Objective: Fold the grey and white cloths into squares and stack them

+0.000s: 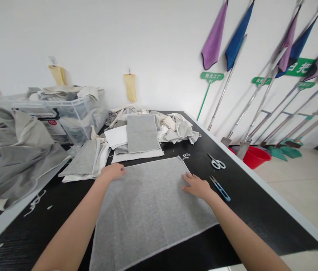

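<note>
A grey cloth [153,207] with a pale stitched edge lies spread out on the black table [263,210]. My left hand [113,172] rests on its far left corner, fingers pointing right and lying flat. On the cloth's right edge, near the far right corner, my right hand [197,185] lies with its fingers apart. Loose white thread [186,156] sits at the far right corner. To the right of my right hand are blue thread snips [220,188] and white-handled scissors [217,162]. Neither hand touches them.
Behind the cloth are folded grey and white cloths [143,133], a smaller folded stack [81,160] and a crumpled heap [177,128]. A clear plastic bin [76,116] full of cloth stands back left, with draped grey fabric [20,154] before it. A red bucket [256,156] stands beyond the table.
</note>
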A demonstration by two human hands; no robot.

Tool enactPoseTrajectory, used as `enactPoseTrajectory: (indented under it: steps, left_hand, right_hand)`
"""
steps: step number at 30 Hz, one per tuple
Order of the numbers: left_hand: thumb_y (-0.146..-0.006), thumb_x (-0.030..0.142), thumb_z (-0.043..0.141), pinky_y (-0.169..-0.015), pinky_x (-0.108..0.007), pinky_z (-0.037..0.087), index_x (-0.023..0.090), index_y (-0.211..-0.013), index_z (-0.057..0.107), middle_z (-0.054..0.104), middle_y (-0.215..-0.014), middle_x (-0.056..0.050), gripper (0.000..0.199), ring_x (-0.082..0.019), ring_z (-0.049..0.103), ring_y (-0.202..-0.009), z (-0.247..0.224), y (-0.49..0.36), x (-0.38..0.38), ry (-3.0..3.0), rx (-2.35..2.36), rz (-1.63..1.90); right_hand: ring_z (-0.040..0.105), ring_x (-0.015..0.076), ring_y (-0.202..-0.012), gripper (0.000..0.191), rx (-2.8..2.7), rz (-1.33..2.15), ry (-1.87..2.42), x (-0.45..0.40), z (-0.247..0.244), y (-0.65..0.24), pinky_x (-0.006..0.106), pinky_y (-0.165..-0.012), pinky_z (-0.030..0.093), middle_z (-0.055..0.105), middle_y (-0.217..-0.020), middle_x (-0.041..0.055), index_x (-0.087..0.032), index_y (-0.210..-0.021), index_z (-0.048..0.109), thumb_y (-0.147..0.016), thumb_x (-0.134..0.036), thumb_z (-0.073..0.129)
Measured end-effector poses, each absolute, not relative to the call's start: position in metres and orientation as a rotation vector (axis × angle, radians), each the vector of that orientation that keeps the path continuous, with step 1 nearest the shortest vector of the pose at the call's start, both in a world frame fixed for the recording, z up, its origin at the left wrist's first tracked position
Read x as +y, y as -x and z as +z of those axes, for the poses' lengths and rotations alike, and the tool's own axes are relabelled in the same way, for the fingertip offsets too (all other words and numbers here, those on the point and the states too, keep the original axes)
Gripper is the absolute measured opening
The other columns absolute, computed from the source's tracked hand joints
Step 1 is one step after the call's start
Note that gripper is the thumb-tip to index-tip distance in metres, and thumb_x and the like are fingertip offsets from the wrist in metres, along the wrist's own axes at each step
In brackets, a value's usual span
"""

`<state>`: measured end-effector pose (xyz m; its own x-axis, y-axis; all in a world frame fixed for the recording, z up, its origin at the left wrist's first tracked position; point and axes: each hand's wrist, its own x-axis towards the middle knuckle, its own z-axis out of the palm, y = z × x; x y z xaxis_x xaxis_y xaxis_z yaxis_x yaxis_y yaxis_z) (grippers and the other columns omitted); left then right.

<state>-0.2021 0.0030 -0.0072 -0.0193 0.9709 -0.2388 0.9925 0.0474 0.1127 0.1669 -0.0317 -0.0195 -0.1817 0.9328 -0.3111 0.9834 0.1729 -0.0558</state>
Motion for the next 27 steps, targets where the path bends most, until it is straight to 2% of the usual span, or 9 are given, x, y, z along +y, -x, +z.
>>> enactPoseTrajectory:
  steps: [2, 4, 6, 10, 14, 18, 22, 27]
  left_hand:
    - [-0.060, 0.042, 0.048, -0.060, -0.032, 0.042, 0.020, -0.067, 0.063, 0.063, -0.077, -0.007, 0.028, -0.022, 0.057, -0.069, 0.000, 0.207, 0.010, -1.945, 2.063, -0.210]
    - [-0.057, 0.043, 0.052, -0.057, -0.031, 0.042, 0.018, -0.060, 0.062, 0.063, -0.068, -0.008, 0.028, -0.021, 0.057, -0.063, 0.007, 0.210, 0.020, -1.915, 2.085, -0.236]
    - [-0.060, 0.043, 0.049, -0.060, -0.032, 0.042, 0.019, -0.067, 0.062, 0.062, -0.076, -0.008, 0.028, -0.023, 0.057, -0.070, 0.013, 0.209, 0.033, -1.947, 2.154, -0.177]
    - [-0.072, 0.034, 0.037, -0.074, -0.033, 0.038, 0.025, -0.095, 0.054, 0.054, -0.101, -0.005, 0.030, -0.021, 0.049, -0.093, 0.014, 0.193, 0.063, -2.123, 2.270, 0.071]
    - [-0.073, 0.029, 0.040, -0.080, -0.030, 0.036, 0.028, -0.108, 0.045, 0.046, -0.110, -0.003, 0.036, -0.019, 0.040, -0.102, -0.001, 0.168, 0.086, -2.269, 2.273, 0.259]
    - [-0.069, 0.027, 0.048, -0.077, -0.030, 0.038, 0.028, -0.107, 0.047, 0.043, -0.111, -0.005, 0.038, -0.020, 0.039, -0.101, -0.021, 0.151, 0.099, -2.316, 2.255, 0.323]
    - [-0.071, 0.026, 0.045, -0.074, -0.032, 0.038, 0.022, -0.097, 0.054, 0.049, -0.103, -0.007, 0.028, -0.022, 0.042, -0.098, -0.034, 0.144, 0.111, -2.315, 2.255, 0.317]
    - [-0.072, 0.028, 0.041, -0.072, -0.031, 0.039, 0.021, -0.088, 0.059, 0.056, -0.093, -0.007, 0.025, -0.021, 0.048, -0.090, -0.033, 0.147, 0.128, -2.293, 2.205, 0.241]
  right_hand:
    - [0.020, 0.0279, -0.118, 0.057, 2.241, -0.320, -1.882, -0.024, -0.023, -0.163, 0.058, -0.084, 0.020, 0.018, -0.134, 0.0014, -0.029, -0.124, 0.023, -0.071, -0.048, 0.035]
    - [0.019, 0.0277, -0.119, 0.057, 2.262, -0.272, -1.905, -0.019, -0.030, -0.157, 0.059, -0.085, 0.014, 0.019, -0.134, 0.0028, -0.027, -0.124, 0.024, -0.072, -0.049, 0.032]
    - [0.015, 0.0281, -0.120, 0.057, 2.291, -0.222, -1.942, -0.016, -0.039, -0.150, 0.060, -0.085, 0.011, 0.018, -0.134, 0.0046, -0.025, -0.125, 0.022, -0.074, -0.050, 0.028]
    - [0.007, 0.0283, -0.121, 0.057, 2.360, -0.102, -2.047, -0.017, -0.056, -0.140, 0.060, -0.085, 0.010, 0.015, -0.135, 0.0060, -0.024, -0.127, 0.017, -0.077, -0.052, 0.017]
    - [0.006, 0.0272, -0.121, 0.059, 2.387, -0.078, -2.061, -0.017, -0.063, -0.139, 0.058, -0.087, 0.008, 0.014, -0.135, 0.0051, -0.026, -0.128, 0.015, -0.076, -0.054, 0.015]
    - [0.006, 0.0261, -0.122, 0.058, 2.380, -0.079, -2.058, -0.015, -0.064, -0.142, 0.057, -0.088, 0.008, 0.012, -0.135, 0.0036, -0.027, -0.128, 0.013, -0.076, -0.055, 0.014]
    - [0.005, 0.0255, -0.122, 0.058, 2.365, -0.080, -2.056, -0.014, -0.063, -0.142, 0.057, -0.088, 0.007, 0.011, -0.135, 0.0028, -0.028, -0.128, 0.012, -0.076, -0.055, 0.013]
    - [0.005, 0.0259, -0.122, 0.058, 2.353, -0.108, -2.051, -0.013, -0.061, -0.142, 0.056, -0.088, 0.006, 0.011, -0.136, 0.0034, -0.028, -0.128, 0.012, -0.076, -0.055, 0.013]
